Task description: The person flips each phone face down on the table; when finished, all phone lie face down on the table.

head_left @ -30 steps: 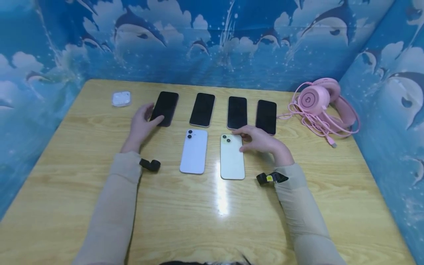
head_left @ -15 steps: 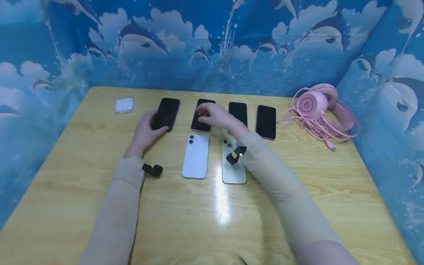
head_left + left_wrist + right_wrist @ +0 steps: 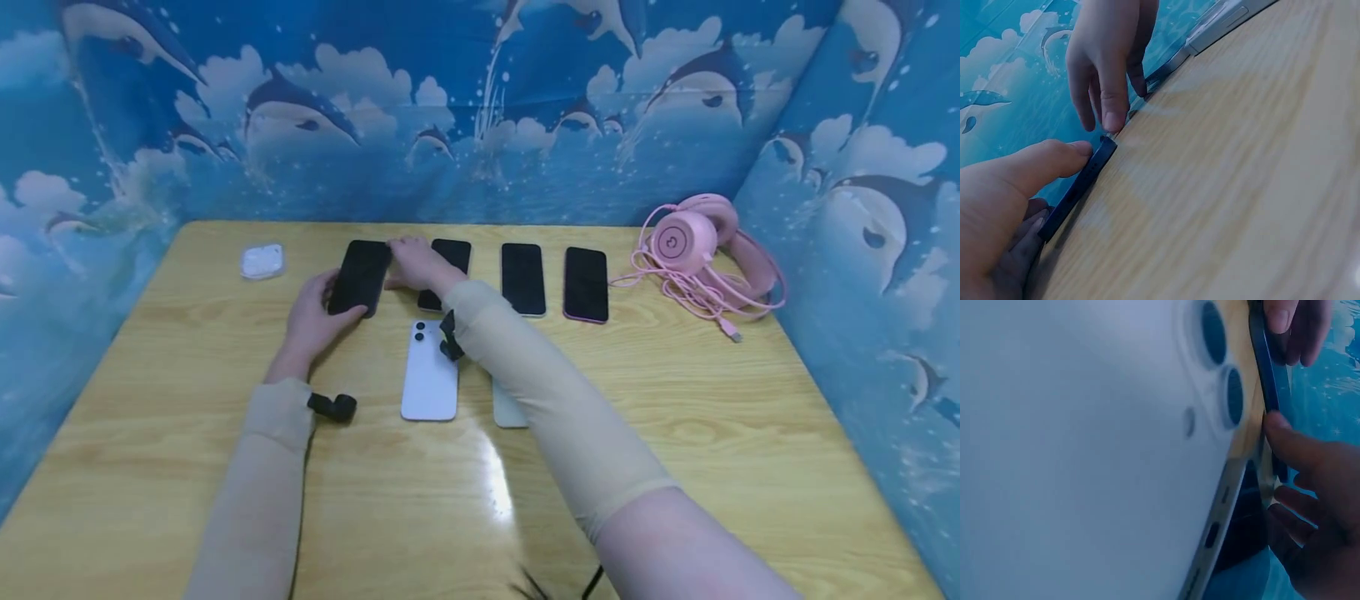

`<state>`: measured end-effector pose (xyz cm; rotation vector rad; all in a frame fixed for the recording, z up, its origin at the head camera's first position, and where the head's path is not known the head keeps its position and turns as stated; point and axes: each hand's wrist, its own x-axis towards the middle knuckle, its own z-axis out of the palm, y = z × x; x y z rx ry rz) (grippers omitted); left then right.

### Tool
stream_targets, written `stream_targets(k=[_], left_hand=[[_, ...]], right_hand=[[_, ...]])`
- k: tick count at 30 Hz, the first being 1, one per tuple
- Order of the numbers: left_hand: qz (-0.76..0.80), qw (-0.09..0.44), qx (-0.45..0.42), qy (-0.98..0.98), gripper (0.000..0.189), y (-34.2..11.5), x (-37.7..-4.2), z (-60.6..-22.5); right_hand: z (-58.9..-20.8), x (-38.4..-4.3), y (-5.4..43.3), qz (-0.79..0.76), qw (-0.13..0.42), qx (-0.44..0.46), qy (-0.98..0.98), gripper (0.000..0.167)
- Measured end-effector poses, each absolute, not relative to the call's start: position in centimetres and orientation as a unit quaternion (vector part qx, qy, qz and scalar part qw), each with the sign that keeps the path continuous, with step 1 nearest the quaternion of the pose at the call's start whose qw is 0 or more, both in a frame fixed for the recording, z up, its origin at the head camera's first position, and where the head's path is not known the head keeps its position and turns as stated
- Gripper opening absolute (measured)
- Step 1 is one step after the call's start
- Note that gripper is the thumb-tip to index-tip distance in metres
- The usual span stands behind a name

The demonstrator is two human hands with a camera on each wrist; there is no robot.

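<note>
My left hand point(image 3: 313, 321) holds a dark smartphone point(image 3: 360, 277), screen up, at the left of the back row. Its thumb lies at the near edge and the fingers at the left side; the left wrist view shows the phone's edge point(image 3: 1080, 190) tilted, a shadow beneath. At the phone's right edge is my right hand point(image 3: 416, 265), thumb and fingertips at that side. Under the right forearm lie a white smartphone point(image 3: 430, 383), camera side up, and a pale one point(image 3: 508, 410), partly hidden. The right hand partly covers a second black smartphone point(image 3: 452, 252).
Two more black smartphones point(image 3: 522, 279) lie to the right in the back row. Pink headphones point(image 3: 693, 242) with a coiled cable sit at the back right. A small clear case point(image 3: 262, 262) with white contents is at the back left. A dolphin-print curtain point(image 3: 465, 167) borders the table.
My right hand has moved left from the pale smartphone, over the back row, to the right edge of the dark smartphone. The left hand has stayed at that phone.
</note>
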<state>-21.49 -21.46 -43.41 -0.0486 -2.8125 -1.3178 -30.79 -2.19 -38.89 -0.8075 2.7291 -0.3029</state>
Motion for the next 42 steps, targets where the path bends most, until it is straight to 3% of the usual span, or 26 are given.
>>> stream_targets(k=[10,19,30,36,42], left_hand=[[-0.407,-0.010,-0.012,-0.913,0.087,-21.8,-21.3,-43.0],[-0.405,-0.041,-0.009,-0.913,0.085,-22.1,-21.2,-42.6],[-0.478,-0.019,-0.017,-0.878,0.073,-22.2,-21.2,-42.8],[-0.487,-0.002,-0.023,-0.873,0.068,-22.2,-21.1,-42.9],[-0.520,0.000,0.015,-0.854,0.070,-22.4,-21.2,-42.6]], right_hand=[[-39.6,-30.4,-3.1,-0.154,0.111,-0.265,0.945,0.067],[-39.7,-30.1,-2.9,-0.303,0.103,-0.266,0.909,0.052],[-38.3,-29.1,-4.4,-0.454,0.097,-0.250,0.850,0.039],[-38.3,-28.2,-5.6,-0.413,0.115,-0.282,0.859,0.035],[-39.0,-27.7,-5.3,-0.347,0.120,-0.256,0.894,0.040]])
